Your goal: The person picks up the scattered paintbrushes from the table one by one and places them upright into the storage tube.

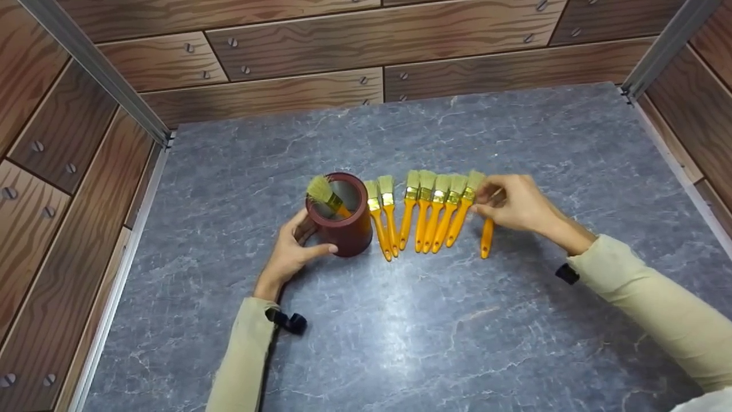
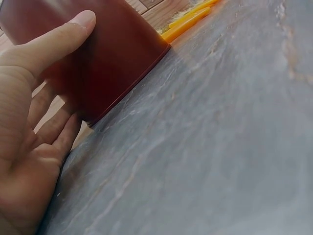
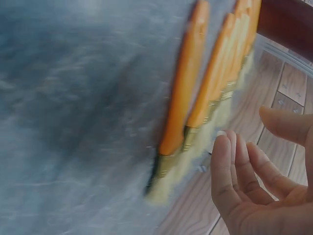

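My left hand holds a dark red cylindrical cup, thumb on its near side and fingers round its left. A paintbrush stands tilted inside, bristles above the rim. Two paintbrushes with orange handles lie just right of the cup, and several more fan out beyond them. My right hand hovers over the rightmost paintbrush, hiding its bristles in the head view. In the right wrist view, that hand's bent fingers and thumb are apart, with nothing between them, beside the brushes.
The grey marbled tabletop lies under everything. Wood-patterned walls enclose its back and sides, with metal posts at the rear corners.
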`<state>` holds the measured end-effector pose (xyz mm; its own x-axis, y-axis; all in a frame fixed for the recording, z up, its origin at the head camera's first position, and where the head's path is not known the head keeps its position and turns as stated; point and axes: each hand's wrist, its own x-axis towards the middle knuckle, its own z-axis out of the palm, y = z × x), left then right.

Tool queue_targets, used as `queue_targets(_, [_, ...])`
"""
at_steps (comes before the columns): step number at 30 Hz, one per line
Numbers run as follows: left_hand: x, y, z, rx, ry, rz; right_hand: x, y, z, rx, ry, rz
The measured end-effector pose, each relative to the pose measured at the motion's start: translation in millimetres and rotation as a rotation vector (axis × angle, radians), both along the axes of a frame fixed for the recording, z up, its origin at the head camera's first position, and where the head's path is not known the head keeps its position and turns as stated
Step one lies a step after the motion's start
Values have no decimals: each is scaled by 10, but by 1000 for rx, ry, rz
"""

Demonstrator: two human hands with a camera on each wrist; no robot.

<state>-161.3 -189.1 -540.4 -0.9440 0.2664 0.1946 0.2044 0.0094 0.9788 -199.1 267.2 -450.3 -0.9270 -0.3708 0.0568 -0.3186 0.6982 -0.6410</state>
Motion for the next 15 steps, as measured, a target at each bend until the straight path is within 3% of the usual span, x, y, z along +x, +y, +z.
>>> queue_targets(8, [7,2,-3,-15,-5,8,77,129,-151,103,-39,-76])
queue_targets(15, [1,1,0,-16,12,1,128,161,-229,104,-108,-156])
